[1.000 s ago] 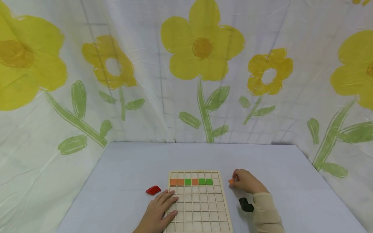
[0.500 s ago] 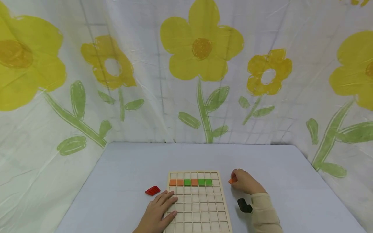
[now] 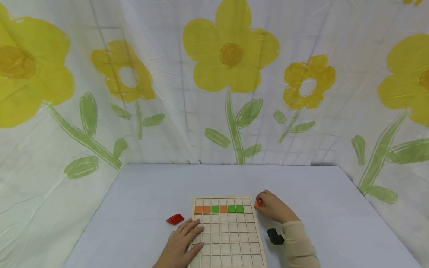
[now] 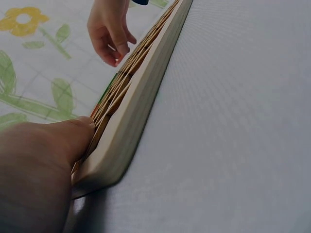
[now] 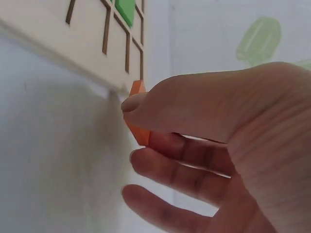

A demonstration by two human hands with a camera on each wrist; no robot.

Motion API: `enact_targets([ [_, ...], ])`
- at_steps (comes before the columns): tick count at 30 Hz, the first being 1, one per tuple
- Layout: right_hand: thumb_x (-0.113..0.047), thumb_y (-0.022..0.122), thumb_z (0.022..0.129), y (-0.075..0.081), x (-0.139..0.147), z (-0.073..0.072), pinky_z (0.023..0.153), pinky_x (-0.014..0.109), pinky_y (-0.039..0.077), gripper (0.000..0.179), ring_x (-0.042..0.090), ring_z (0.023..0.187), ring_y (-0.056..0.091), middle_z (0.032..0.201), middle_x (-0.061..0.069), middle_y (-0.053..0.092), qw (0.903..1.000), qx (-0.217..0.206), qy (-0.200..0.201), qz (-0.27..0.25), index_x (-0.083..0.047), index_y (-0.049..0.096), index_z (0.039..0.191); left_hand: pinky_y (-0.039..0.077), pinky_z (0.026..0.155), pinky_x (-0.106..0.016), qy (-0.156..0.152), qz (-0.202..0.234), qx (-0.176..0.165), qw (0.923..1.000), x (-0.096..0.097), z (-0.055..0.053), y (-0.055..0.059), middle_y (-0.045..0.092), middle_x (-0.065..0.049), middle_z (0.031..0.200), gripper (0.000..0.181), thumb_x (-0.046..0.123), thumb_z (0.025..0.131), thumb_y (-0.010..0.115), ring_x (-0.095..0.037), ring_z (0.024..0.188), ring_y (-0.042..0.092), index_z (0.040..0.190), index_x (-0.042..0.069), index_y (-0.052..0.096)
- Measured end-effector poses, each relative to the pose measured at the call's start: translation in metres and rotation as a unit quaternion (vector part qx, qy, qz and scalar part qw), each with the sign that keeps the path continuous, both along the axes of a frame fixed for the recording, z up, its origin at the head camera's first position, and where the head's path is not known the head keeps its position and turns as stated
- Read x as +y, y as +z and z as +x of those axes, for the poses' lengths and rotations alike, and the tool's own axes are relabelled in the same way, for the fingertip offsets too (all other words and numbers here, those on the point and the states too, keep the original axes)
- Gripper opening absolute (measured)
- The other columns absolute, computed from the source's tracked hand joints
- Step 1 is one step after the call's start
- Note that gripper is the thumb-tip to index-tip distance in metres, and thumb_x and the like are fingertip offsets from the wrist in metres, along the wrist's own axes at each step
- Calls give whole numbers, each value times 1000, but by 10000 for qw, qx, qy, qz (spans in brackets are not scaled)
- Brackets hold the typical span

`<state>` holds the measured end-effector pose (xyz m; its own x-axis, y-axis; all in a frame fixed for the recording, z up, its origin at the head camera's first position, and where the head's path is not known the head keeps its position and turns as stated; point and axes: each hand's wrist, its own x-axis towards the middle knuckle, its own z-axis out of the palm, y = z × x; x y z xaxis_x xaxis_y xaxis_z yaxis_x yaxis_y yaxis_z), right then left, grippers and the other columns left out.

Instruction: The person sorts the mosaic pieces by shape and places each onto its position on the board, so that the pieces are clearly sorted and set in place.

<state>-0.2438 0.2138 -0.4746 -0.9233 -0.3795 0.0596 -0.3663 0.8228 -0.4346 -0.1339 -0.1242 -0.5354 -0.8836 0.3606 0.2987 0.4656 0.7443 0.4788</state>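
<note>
My right hand (image 3: 276, 207) pinches an orange square tile (image 5: 139, 133) between thumb and fingers, just off the right edge of a wooden grid board (image 3: 225, 238). In the right wrist view the tile is tilted on edge beside the board's rim. My left hand (image 3: 182, 242) rests on the board's left side with its fingers spread and straight. Along the board's second row from the far end lie several tiles, orange ones (image 3: 199, 209) and green ones (image 3: 240, 209); that row's rightmost cell is bare.
A small stack of red tiles (image 3: 175, 219) lies on the white table (image 3: 147, 193) left of the board. A black device (image 3: 276, 236) shows under the right wrist by the sleeve. Behind the table hangs a flower-printed cloth (image 3: 231, 126).
My right hand has moved left with the orange tile, from farther out on the table to close beside the board's edge. The left hand stays in place on the board.
</note>
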Motion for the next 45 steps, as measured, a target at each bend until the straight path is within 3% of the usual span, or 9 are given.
enact_targets([
  [8, -13, 70, 87, -2, -16, -1, 70, 31, 48, 17, 15, 82, 56, 91, 2, 58, 9980, -217, 518, -308, -4, 63, 100, 40, 88, -62, -60, 108, 97, 9999, 0, 1, 2, 51, -2, 141, 40, 42, 95, 55, -33, 130, 44, 130, 23, 59],
  [15, -9, 68, 88, -3, -21, 0, 73, 35, 51, 9, 17, 86, 59, 95, 1, 60, 9971, -256, 660, -274, -7, 64, 96, 40, 88, -62, -53, 90, 11, 9999, 0, 0, 1, 50, -1, 142, 41, 44, 95, 55, -32, 132, 43, 131, 24, 59],
  [34, -6, 68, 87, 3, -24, 3, 74, 33, 50, 8, 16, 87, 60, 95, -2, 62, 9965, -82, 826, -131, -10, 67, 94, 41, 87, -60, 17, 49, 180, 9998, -1, 0, -1, 52, 0, 141, 41, 42, 92, 59, -30, 131, 43, 129, 22, 60],
  [38, -11, 68, 89, 6, -22, 5, 78, 36, 50, 9, 19, 93, 60, 98, 0, 62, 9975, -110, 682, -137, -10, 67, 98, 42, 85, -59, 41, 47, 260, 9996, -1, 0, -1, 52, 0, 140, 40, 41, 92, 61, -29, 131, 44, 128, 24, 61],
  [45, -25, 72, 86, 6, -9, 14, 88, 43, 46, 31, 23, 108, 55, 110, 3, 60, 9967, -773, -248, 27, -10, 64, 112, 41, 85, -60, 4, 58, 261, 9996, -2, 0, 0, 52, -1, 140, 41, 41, 92, 61, -29, 131, 43, 128, 23, 60],
])
